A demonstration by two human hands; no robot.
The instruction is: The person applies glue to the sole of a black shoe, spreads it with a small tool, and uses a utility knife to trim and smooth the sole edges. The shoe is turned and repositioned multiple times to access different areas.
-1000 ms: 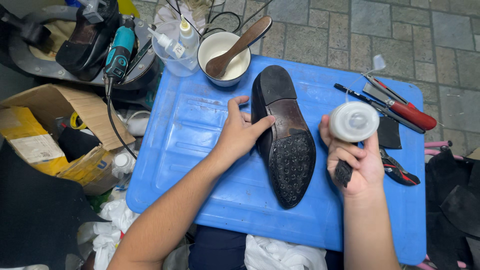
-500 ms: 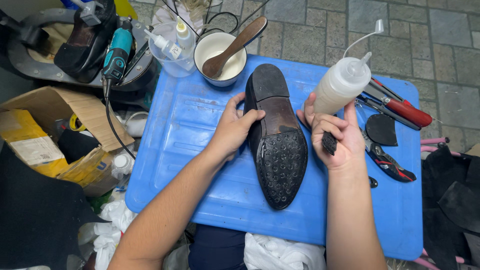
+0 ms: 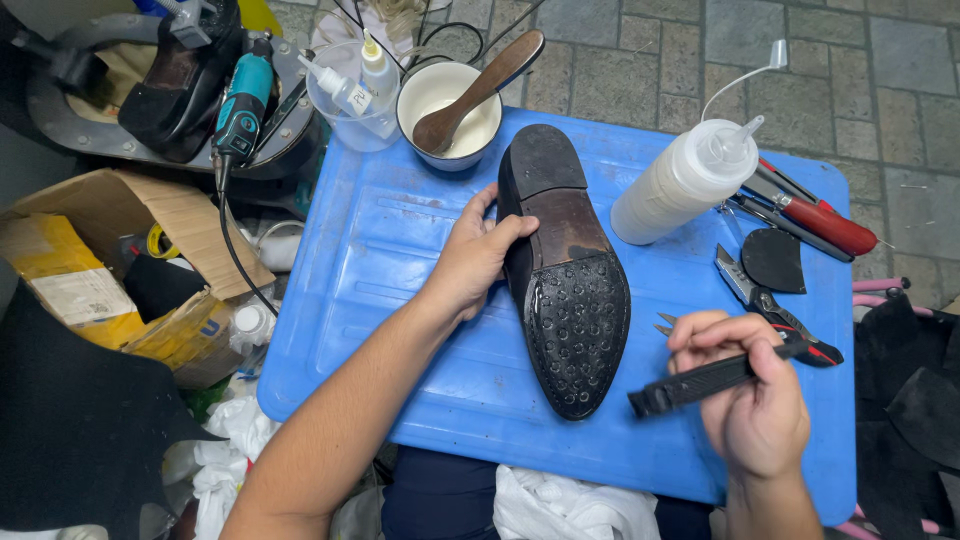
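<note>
From the head cam: my left hand (image 3: 470, 262) has its grip clamped on the side of the black shoe (image 3: 565, 270), which lies sole-up mid-counter, long axis running from the far edge toward the near one. My right hand (image 3: 755, 400) is closed around a black tool (image 3: 700, 383) just right of the toe end, tip aimed left at it. The sole's a shiny studded rubber, brown waist, black heel.

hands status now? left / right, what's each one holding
Left hand: gripping the side of the upturned black shoe, steadying it on the blue tray.
Right hand: closed on a black tool handle.
</note>
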